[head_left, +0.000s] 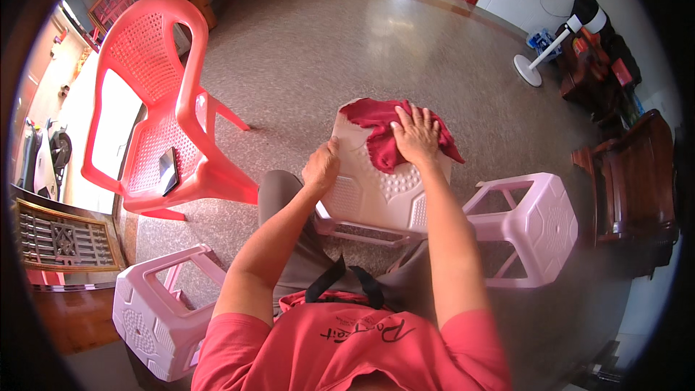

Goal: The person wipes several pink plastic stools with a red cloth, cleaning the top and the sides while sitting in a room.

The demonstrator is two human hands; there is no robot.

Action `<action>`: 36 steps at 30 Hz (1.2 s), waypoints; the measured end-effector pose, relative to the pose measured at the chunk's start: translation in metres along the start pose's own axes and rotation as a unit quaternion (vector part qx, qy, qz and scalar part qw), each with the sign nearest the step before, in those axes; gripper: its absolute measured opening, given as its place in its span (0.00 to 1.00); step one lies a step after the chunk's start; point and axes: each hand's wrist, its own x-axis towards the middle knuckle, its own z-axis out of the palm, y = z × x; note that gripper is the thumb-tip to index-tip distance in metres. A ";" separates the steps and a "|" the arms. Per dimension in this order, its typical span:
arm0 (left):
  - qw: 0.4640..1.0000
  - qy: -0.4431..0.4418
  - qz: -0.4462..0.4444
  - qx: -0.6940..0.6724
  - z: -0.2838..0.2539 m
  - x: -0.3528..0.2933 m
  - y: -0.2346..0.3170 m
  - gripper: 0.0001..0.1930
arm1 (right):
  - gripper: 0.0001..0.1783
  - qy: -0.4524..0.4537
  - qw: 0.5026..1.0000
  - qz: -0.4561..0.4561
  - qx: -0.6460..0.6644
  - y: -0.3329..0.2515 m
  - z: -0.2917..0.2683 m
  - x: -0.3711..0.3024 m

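A pale plastic stool (pixel 362 195) with a raised dot pattern stands in front of me between my knees. My left hand (pixel 321 166) grips its left edge, fingers curled over the rim. On the stool's far right part lies a crumpled dark red cloth (pixel 384 146). My right hand (pixel 418 134) rests flat on that cloth, fingers stretched and slightly spread, pressing it against the seat. Part of the cloth hangs past the stool's right edge.
To the left stands a red plastic armchair (pixel 161 94) with a phone (pixel 168 171) on its seat. Pinkish stools lie on their sides at left (pixel 156 318) and right (pixel 532 228). Farther right are a white pedestal fan (pixel 539 65) and a dark wooden chair (pixel 633 188).
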 end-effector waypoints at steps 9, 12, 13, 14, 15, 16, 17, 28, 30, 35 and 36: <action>1.000 -0.004 0.006 0.002 0.001 0.001 -0.003 0.31 | 0.29 0.011 0.999 0.018 0.030 0.032 -0.024 -0.089; 1.000 -0.013 0.010 0.003 0.003 0.003 -0.002 0.31 | 0.29 0.016 1.000 0.014 0.011 0.025 -0.033 -0.119; 1.000 -0.013 0.018 -0.006 0.003 0.003 -0.002 0.32 | 0.30 0.005 1.000 0.015 -0.007 0.017 -0.040 -0.128; 1.000 -0.012 0.025 -0.015 0.003 0.003 -0.003 0.32 | 0.30 -0.003 1.000 0.012 -0.016 0.009 -0.045 -0.135; 1.000 -0.014 0.025 -0.012 0.003 0.005 -0.005 0.32 | 0.30 -0.004 1.000 0.011 -0.024 0.001 -0.045 -0.142; 0.999 -0.014 0.029 -0.009 0.004 0.006 -0.006 0.32 | 0.31 -0.005 0.999 0.011 -0.034 -0.006 -0.046 -0.149; 0.999 -0.015 0.034 -0.006 0.005 0.008 -0.008 0.32 | 0.31 -0.024 0.999 0.013 -0.017 -0.015 -0.048 -0.154; 0.987 -0.033 0.128 -0.089 0.016 0.028 -0.029 0.32 | 0.33 -0.014 0.986 -0.097 0.138 -0.103 -0.037 -0.158; 0.991 -0.060 0.098 -0.066 0.015 0.033 -0.032 0.32 | 0.33 -0.010 0.984 -0.097 0.148 -0.095 -0.037 -0.162; 0.994 -0.021 0.097 -0.048 0.011 0.024 -0.023 0.31 | 0.34 0.020 0.987 -0.119 0.104 -0.051 -0.038 -0.179; 0.994 -0.021 0.096 -0.047 0.011 0.024 -0.024 0.31 | 0.35 0.022 0.989 -0.116 0.090 -0.042 -0.041 -0.181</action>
